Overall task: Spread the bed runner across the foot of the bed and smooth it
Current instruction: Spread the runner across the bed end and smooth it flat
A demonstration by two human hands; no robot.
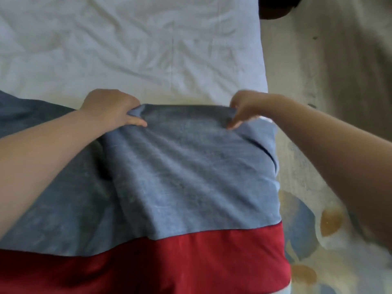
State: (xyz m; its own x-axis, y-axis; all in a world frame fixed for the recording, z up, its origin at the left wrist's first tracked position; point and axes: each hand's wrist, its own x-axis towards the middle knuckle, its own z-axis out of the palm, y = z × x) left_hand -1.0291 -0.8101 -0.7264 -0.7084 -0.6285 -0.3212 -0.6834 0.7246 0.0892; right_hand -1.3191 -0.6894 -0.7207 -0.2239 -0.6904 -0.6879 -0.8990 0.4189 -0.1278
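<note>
A blue bed runner (182, 162) lies across the near end of the bed, over a white sheet (127, 49). Its right part is a wrinkled folded layer that reaches the bed's right edge. My left hand (110, 108) grips the far edge of that layer at its left corner, thumb on top. At the right corner, my right hand (244, 109) pinches the same far edge, slightly blurred. The edge is lifted a little between both hands. A red band of fabric (148, 262) runs below the runner along the near side.
The bed's right edge runs down at about three quarters of the width. Beyond it lies a pale patterned floor covering (318, 209) with blue and orange shapes. A dark object (275, 7) sits at the top past the bed's corner.
</note>
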